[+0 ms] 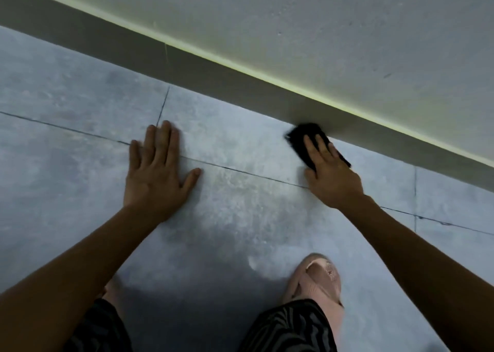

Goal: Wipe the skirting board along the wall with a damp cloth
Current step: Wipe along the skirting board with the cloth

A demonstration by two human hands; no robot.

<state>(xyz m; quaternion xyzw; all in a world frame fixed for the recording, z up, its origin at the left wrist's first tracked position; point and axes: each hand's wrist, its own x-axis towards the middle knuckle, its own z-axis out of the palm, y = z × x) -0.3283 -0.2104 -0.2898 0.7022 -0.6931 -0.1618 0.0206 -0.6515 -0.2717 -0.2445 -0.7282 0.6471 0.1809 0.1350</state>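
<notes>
A grey skirting board [187, 68] runs diagonally from upper left to right along the foot of a pale wall [320, 25]. My right hand [331, 172] presses a black cloth [302, 138] onto the floor right at the board's lower edge, fingers spread over the cloth. The cloth's far end touches the board. My left hand [157, 172] lies flat on the grey floor tiles [240, 204], palm down, fingers apart, holding nothing, well left of the cloth.
A foot in a pink sandal [318, 279] stands on the floor at the bottom right, below my right hand. Dark striped shorts [288, 327] show at the bottom edge. Dark grout lines cross the tiles.
</notes>
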